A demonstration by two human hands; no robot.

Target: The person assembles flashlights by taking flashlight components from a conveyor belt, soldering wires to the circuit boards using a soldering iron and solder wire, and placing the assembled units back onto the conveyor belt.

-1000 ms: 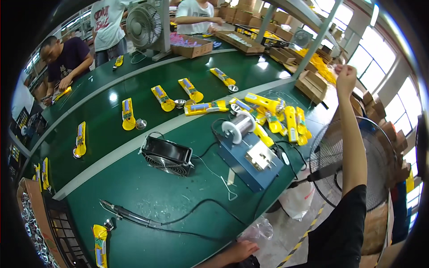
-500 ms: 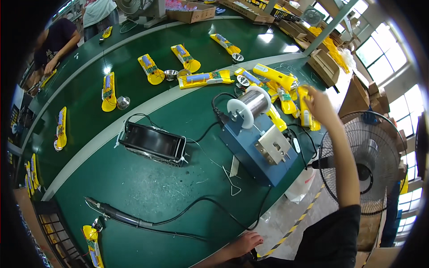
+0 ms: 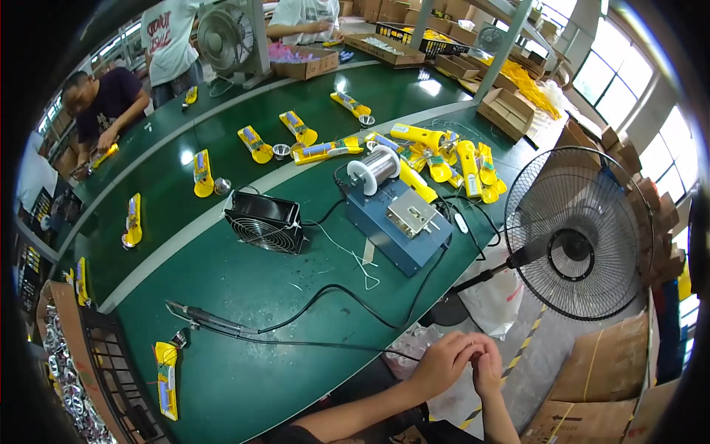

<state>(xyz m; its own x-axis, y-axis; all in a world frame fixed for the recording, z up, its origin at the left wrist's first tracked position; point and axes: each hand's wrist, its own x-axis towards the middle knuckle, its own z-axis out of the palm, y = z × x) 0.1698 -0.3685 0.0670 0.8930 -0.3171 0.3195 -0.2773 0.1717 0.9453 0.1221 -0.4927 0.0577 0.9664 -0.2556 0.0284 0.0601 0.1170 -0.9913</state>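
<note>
My left hand point(image 3: 444, 364) and my right hand point(image 3: 486, 368) meet off the table's near right edge, above the floor. Both have curled fingers pressed against each other; whatever is between them, if anything, is hidden. On the green table point(image 3: 244, 392), a soldering iron point(image 3: 214, 320) rests toward the left, its cable running right. Beside it lies an opened yellow flashlight point(image 3: 167, 381) with its circuit and reflector cup exposed. Farther off stands a blue solder-feeding box point(image 3: 399, 229) with a spool of solder wire point(image 3: 375, 170) on top. Behind the box is a pile of yellow flashlights point(image 3: 467, 169).
A small black fan point(image 3: 268, 222) stands mid-table. Several opened flashlights lie on the green conveyor point(image 3: 237, 92) beyond. On the right is a large pedestal fan point(image 3: 577, 237); at lower left, a box of shiny reflectors point(image 3: 66, 370) and a black crate point(image 3: 122, 377). Other people work across the conveyor.
My right hand has left the flashlight pile and come back near my body. My left hand has lifted from the table edge to meet it. The view has tilted upward.
</note>
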